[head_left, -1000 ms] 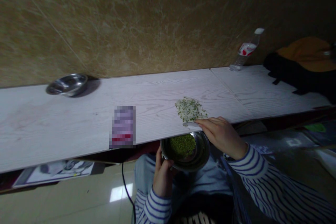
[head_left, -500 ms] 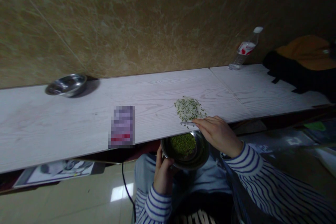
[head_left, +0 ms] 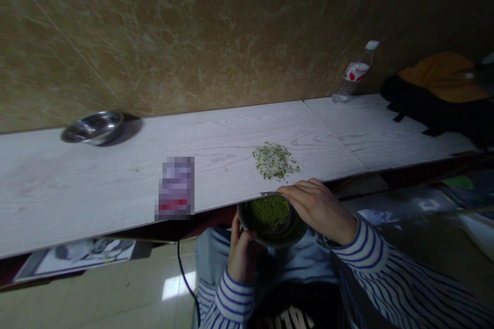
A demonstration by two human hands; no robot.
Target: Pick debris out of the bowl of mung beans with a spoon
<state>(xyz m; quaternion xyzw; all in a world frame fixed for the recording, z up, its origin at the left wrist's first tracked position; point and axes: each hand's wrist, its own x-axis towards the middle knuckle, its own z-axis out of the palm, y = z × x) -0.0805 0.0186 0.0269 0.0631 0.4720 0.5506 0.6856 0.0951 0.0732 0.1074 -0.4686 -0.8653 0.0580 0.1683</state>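
Note:
My left hand (head_left: 243,257) grips the left rim of a metal bowl (head_left: 285,240), held over my lap just below the table's front edge. Green mung beans (head_left: 270,212) cover part of the bowl's bottom. In my right hand (head_left: 322,212) a slim pair of metal tweezers (head_left: 269,194) is pinched; its tips point left, over the bowl's far rim by the table edge. Whether the tips hold a bean is too small to tell. Just beyond them, a mixed pile of white rice grains and green beans (head_left: 273,160) lies spread on the table.
A second metal bowl (head_left: 94,128) stands at the back left of the white wooden table (head_left: 219,164). A blurred purple packet (head_left: 175,185) lies near the front edge. A plastic bottle (head_left: 353,74) leans by the wall; an orange-and-black cap or bag (head_left: 443,79) sits far right.
My right hand has brought the tweezers from the pile's near edge down toward me, to the bowl's rim. My left hand keeps its hold on the bowl. The view has shifted slightly.

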